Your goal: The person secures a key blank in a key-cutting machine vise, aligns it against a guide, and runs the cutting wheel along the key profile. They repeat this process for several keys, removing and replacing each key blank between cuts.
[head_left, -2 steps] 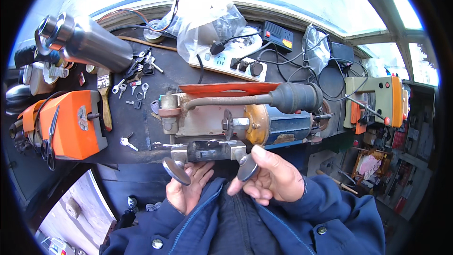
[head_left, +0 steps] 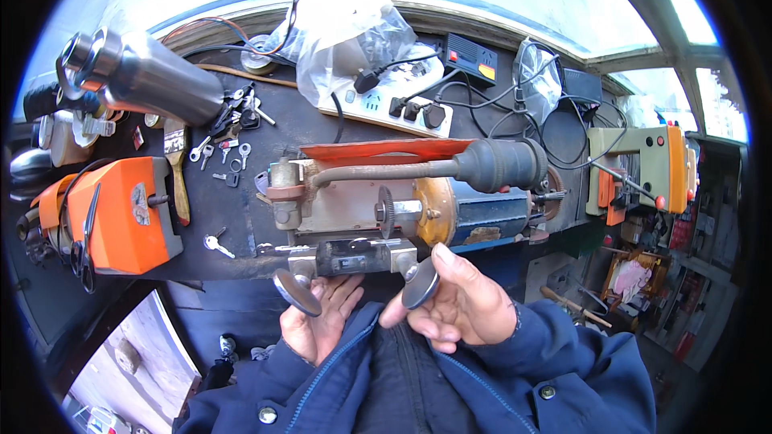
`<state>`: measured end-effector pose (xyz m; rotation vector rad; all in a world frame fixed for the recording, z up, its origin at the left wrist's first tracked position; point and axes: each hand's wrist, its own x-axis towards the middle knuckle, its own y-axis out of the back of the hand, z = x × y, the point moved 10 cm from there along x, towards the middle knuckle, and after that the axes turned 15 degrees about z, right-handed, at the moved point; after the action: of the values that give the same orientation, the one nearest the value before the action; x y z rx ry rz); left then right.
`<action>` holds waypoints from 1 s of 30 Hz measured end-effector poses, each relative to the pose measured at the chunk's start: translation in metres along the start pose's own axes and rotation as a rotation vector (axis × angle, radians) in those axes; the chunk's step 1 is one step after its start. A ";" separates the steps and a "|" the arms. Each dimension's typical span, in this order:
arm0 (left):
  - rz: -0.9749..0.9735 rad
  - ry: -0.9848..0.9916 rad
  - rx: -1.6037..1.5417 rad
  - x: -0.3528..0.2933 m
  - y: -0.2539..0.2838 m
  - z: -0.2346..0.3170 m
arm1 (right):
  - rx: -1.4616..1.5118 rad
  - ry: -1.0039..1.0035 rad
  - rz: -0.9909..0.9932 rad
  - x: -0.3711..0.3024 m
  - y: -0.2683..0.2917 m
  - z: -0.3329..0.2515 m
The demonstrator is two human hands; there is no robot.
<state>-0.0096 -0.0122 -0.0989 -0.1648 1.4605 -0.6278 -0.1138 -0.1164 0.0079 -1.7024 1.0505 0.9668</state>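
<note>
In front of me a key cutting machine (head_left: 346,201) lies along the bench edge, with a toothed cutter wheel (head_left: 387,210) and a blue motor (head_left: 486,213). Its front carriage (head_left: 351,257) carries two clamps with round dark knobs. My right hand (head_left: 470,301) has its thumb and index finger around the rim of the right knob (head_left: 421,284). Behind the left knob (head_left: 297,293), my left hand (head_left: 326,317) is open, its fingers stretched out beneath the carriage; its thumb is hidden. Small metal pieces sit at the clamps, too small to make out.
Loose keys (head_left: 233,165) and a brush (head_left: 177,169) lie left of the machine, near a steel bottle (head_left: 161,76) and an orange machine (head_left: 121,217). Behind it are a power strip (head_left: 390,116), cables and plastic bags. A beige machine (head_left: 631,173) stands at right.
</note>
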 end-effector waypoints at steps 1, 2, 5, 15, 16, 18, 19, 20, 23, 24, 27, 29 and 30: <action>-0.037 0.012 -0.093 -0.001 -0.005 0.001 | 0.133 -0.054 -0.037 0.000 -0.003 0.006; -0.066 0.014 -0.156 -0.003 -0.010 0.002 | 0.253 -0.098 -0.070 0.001 -0.006 0.010; -0.051 0.011 -0.170 -0.003 -0.015 0.003 | 0.461 -0.197 -0.211 0.000 -0.020 0.017; 0.035 -0.034 -0.133 -0.006 -0.019 0.002 | 0.626 -0.272 -0.299 0.006 -0.030 0.022; 0.084 -0.043 -0.162 -0.005 -0.016 0.003 | 0.603 -0.269 -0.298 0.006 -0.029 0.023; 0.162 -0.064 -0.211 -0.003 -0.012 0.003 | 0.589 -0.268 -0.310 0.006 -0.029 0.023; 0.214 -0.055 -0.245 -0.001 -0.008 0.001 | 0.571 -0.266 -0.305 0.006 -0.029 0.023; 0.246 -0.053 -0.269 0.001 -0.007 0.001 | 0.560 -0.266 -0.306 0.006 -0.028 0.024; 0.282 -0.050 -0.306 0.003 -0.007 0.000 | 0.540 -0.263 -0.288 0.006 -0.027 0.024; 0.284 -0.051 -0.312 0.003 -0.007 0.000 | 0.546 -0.265 -0.284 0.006 -0.027 0.024; 0.267 -0.055 -0.324 0.002 -0.008 0.000 | 0.560 -0.271 -0.293 0.005 -0.028 0.023; 0.259 -0.056 -0.313 0.001 -0.006 0.000 | 0.556 -0.259 -0.293 0.005 -0.028 0.022; 0.214 -0.066 -0.299 0.001 -0.009 0.001 | 0.572 -0.260 -0.295 0.005 -0.028 0.021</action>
<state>-0.0114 -0.0202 -0.0954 -0.2559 1.4786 -0.2267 -0.0892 -0.0906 0.0054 -1.1778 0.7778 0.5997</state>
